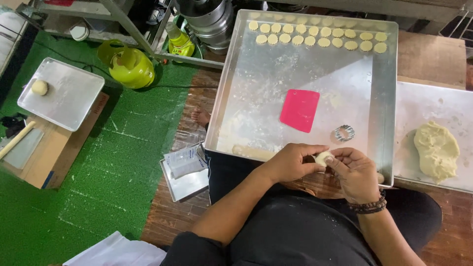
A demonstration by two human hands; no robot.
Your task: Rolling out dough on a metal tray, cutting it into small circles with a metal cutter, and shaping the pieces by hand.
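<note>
Pinching a small pale dough piece (322, 158) between them, the left hand (290, 161) and right hand (355, 172) meet at the near rim of a large, flour-dusted metal tray (256, 98); fingers of both are closed on the soft lump. On the tray lie a flat pink plastic scraper (299, 110), a fluted metal ring cutter (345, 132), and two rows of round scalloped cookies (318, 36) along the far edge. To the right, a lumpy mass of dough (436, 150) rests on a floured white board (433, 106).
</note>
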